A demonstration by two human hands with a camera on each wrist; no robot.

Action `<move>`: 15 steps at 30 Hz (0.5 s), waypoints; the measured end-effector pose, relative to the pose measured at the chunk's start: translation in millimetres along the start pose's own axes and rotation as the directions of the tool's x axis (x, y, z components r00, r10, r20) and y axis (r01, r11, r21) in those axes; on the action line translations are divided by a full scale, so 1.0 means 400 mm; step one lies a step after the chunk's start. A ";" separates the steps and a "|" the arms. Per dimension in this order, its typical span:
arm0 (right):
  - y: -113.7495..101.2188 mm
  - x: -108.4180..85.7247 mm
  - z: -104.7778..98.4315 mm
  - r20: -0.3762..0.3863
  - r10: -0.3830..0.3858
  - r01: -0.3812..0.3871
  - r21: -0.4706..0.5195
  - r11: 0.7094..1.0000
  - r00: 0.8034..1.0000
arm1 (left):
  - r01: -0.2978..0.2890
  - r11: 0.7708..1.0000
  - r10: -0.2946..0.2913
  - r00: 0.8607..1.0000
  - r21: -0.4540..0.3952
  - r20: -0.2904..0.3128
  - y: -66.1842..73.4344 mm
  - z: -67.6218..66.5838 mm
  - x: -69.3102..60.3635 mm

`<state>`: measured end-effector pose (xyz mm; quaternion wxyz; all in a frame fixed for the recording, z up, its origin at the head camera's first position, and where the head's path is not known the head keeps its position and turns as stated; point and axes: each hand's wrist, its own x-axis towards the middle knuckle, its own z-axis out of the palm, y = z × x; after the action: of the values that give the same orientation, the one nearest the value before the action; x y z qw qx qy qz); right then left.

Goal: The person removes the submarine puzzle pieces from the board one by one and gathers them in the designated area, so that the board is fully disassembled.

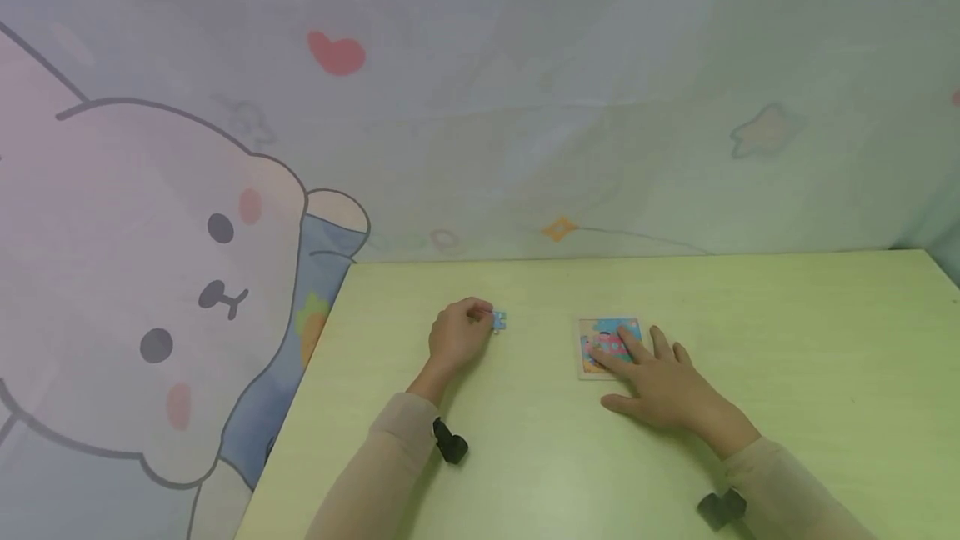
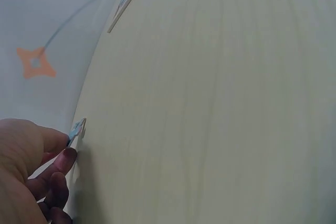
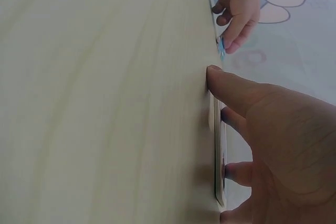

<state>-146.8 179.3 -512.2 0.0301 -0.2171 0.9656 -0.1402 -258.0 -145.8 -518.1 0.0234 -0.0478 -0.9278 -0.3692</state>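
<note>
A small blue jigsaw piece [image 1: 498,321] is pinched between the thumb and fingers of my left hand [image 1: 459,335], at the left of the table. In the left wrist view the piece [image 2: 77,129] is tilted at the fingertips. To the right lies a square jigsaw puzzle [image 1: 592,369] in a thin wooden tray, with a colourful picture on it. My right hand [image 1: 667,386] is spread over it, with fingertips resting on the picture and the thumb on the table beside its near edge. The hand hides the puzzle's lower right part.
The pale yellow-green table [image 1: 825,357] carries both hands and the puzzle. Behind it hangs a cloth backdrop [image 1: 525,107] with a cartoon animal, hearts and stars. A black wrist mount [image 1: 452,442] sits by the left sleeve, another black mount [image 1: 722,509] by the right.
</note>
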 end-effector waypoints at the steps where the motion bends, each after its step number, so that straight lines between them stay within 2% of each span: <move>1: 0.000 0.000 -0.001 0.000 0.000 0.000 0.001 1.000 1.000 | -0.006 1.000 0.006 1.000 0.001 -0.005 0.000 0.000 0.000; 10: -0.001 0.002 -0.009 -0.002 -0.005 0.005 -0.008 1.000 1.000 | -0.004 1.000 0.004 1.000 0.002 -0.023 0.002 -0.003 0.003; 15: -0.001 0.001 -0.010 -0.006 -0.009 0.009 -0.008 1.000 1.000 | -0.008 1.000 0.007 1.000 -0.027 -0.030 0.002 -0.001 0.002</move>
<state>-147.4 179.9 -508.2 0.0255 -0.2209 0.9653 -0.1370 -258.6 -145.3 -517.2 0.0380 -0.0462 -0.9221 -0.3823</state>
